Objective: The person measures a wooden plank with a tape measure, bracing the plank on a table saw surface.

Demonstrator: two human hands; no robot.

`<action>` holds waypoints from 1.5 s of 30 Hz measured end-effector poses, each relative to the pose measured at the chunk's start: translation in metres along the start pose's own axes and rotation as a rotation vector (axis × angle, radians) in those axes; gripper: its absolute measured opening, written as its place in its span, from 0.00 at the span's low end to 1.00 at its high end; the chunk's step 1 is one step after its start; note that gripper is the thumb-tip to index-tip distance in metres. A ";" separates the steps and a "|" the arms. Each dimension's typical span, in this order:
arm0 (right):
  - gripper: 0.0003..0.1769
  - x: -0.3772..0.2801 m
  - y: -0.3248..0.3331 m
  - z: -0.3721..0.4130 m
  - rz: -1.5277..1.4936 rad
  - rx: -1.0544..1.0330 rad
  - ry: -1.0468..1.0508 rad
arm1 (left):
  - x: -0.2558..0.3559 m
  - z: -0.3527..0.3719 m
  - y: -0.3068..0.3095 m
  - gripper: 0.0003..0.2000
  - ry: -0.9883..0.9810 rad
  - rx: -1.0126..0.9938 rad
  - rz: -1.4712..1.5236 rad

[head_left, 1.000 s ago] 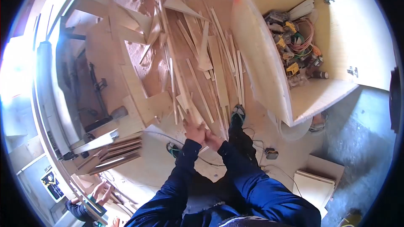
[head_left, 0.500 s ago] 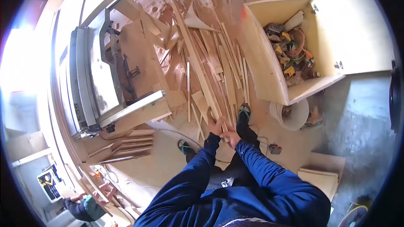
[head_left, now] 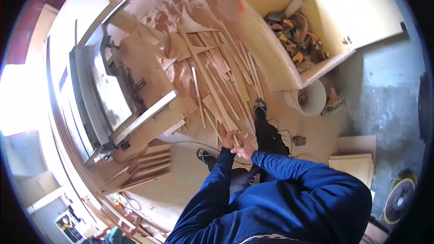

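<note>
A narrow wooden strip [head_left: 236,140] is between my hands, low in front of my legs. My left hand [head_left: 229,139] is closed around it from the left side. Close beside it, my right hand [head_left: 244,149] grips the strip near its lower end. How far the strip reaches is hard to tell, since it blends into the long wooden strips [head_left: 205,70] heaped on the floor beyond my hands. A flat scrap of wood [head_left: 212,105] lies at the near side of that heap.
On the left is a table saw [head_left: 101,81], with stacked boards [head_left: 151,162] below it. An open wooden box [head_left: 266,58] holds tools at the right, near a white bucket [head_left: 312,99]. A cable [head_left: 190,143] crosses the floor. Another person's hand [head_left: 129,221] shows at lower left.
My view has turned, so the surroundings sit differently in it. My hands are still together on wood, but the long strip that stretched up from them now looks narrower and less distinct.
</note>
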State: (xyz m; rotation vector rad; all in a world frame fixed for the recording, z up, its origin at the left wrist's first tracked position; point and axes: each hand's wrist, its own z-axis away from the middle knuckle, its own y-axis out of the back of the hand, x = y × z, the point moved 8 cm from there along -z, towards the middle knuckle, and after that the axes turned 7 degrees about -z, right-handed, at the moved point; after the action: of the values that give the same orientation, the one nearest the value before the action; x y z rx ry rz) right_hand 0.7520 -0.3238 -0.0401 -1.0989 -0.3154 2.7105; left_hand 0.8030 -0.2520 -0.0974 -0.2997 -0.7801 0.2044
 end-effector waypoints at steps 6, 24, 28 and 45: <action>0.62 0.029 0.014 -0.003 0.300 0.255 -0.091 | -0.029 -0.034 0.067 0.22 0.238 0.072 -0.662; 0.28 -0.034 -0.010 0.036 0.113 0.369 0.413 | 0.158 0.113 -0.014 0.19 -0.421 0.343 -0.874; 0.24 -0.093 -0.080 0.063 0.251 0.048 0.640 | 0.202 0.163 0.030 0.16 -0.699 0.309 -0.651; 0.21 -0.080 -0.480 0.112 0.385 -0.299 0.621 | 0.321 0.342 0.375 0.14 -0.804 0.740 -0.406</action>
State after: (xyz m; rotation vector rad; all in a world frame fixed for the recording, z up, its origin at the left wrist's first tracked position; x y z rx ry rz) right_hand 0.7792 0.1008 0.2209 -2.2024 -0.4447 2.4791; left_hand 0.7542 0.2579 0.2163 0.6863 -1.4650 0.2150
